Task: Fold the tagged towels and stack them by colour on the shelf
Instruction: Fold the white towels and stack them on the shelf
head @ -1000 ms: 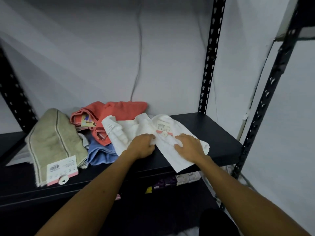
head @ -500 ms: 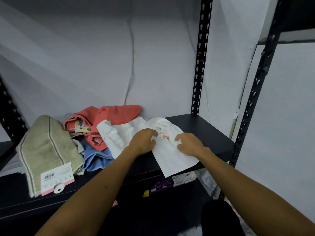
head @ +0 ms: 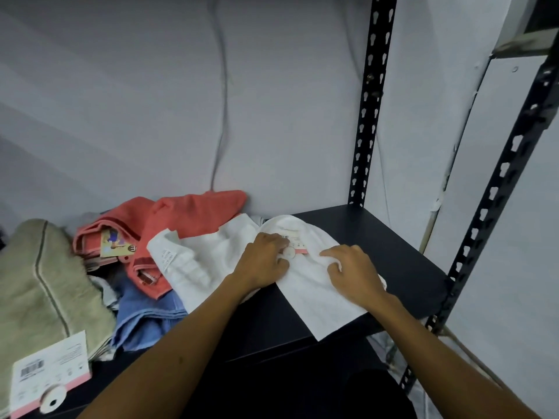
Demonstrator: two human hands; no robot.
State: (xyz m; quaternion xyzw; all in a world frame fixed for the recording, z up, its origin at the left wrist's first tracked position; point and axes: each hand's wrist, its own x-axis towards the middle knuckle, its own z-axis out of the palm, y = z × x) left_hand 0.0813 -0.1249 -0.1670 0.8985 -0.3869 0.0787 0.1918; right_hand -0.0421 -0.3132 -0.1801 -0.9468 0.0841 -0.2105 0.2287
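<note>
White towel [head: 305, 285] on shelf [head: 393, 252], both hands on it.

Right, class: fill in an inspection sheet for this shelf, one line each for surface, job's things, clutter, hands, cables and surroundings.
Surface: black metal shelf, right part bare.
Job's things: white towel with barcode tag, one corner hanging over the front edge; coral towel, blue towel and beige striped towel with large tag heaped at left.
Clutter: nothing seen.
Hands: left hand and right hand, fingers curled, both on the white towel.
Cables: grey cable running down the wall.
Surroundings: grey wall, perforated black uprights.
</note>
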